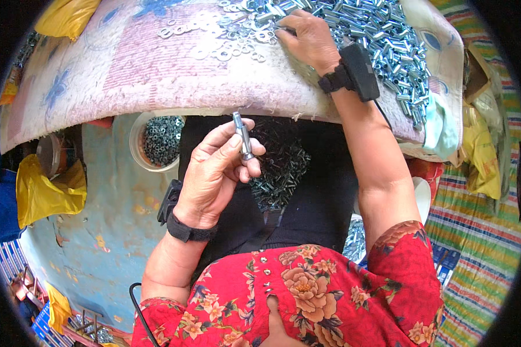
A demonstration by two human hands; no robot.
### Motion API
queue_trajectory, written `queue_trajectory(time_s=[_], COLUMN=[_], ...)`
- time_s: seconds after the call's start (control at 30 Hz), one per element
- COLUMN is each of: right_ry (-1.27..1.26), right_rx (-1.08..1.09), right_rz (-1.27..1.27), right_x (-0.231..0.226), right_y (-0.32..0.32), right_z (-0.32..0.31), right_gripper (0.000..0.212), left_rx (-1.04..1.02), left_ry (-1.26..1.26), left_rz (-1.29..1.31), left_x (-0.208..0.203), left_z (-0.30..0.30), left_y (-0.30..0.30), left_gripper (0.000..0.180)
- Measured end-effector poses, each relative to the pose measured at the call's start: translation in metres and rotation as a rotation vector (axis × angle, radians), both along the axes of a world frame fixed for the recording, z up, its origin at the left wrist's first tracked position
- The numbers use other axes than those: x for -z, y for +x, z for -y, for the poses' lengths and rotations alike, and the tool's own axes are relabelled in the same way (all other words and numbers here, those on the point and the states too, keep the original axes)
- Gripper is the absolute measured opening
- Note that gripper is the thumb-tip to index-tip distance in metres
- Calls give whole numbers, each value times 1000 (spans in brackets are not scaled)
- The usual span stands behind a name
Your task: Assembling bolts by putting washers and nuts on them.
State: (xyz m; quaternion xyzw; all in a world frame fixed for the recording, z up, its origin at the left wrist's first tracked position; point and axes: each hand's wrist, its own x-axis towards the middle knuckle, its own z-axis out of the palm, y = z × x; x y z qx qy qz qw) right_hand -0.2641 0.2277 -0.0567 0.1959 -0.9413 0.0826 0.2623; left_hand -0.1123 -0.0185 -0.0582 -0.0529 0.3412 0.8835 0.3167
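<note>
My left hand [217, 165] is closed around a metal expansion bolt [242, 134], held nearly upright over my lap. Its threaded end points up, a sleeve surrounds the shank, and the wider end is down by my fingers. On the cloth-covered table my right hand [311, 41] reaches between loose flat washers [222, 54] and a large heap of shiny metal sleeves [382, 43]. Thumb and fingers there come together in a pinch at the edge of the washers; what lies between them is too small to tell.
A white tub of nuts [162, 140] stands below the table's front edge. Many dark bolts [281, 173] lie in my lap. Yellow bags [49, 194] hang at the left, and a container of metal parts [355, 238] is by my right side. A striped sheet [474, 243] covers the right.
</note>
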Motion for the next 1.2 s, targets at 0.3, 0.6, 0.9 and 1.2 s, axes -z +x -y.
queue_trajectory(time_s=[0.3,0.6,0.9,1.2], right_ry=[-198,-144,-6,-686], right_rx=[-61,-127,-88,-312], right_rz=[0,55,65,378], right_x=[-22,-11,-7,-39], right_y=[57,57,48,121], right_z=[1,41,52,53], right_gripper=[10,12,14,15], left_rx=[-8,10,32,21], left_ry=[-14,-28,-47,-251], left_rz=[33,15,4,-259], left_x=[9,6,3,0], left_z=[12,12,11,-9], left_y=[5,8,10,5], left_gripper=[32,29,27,27])
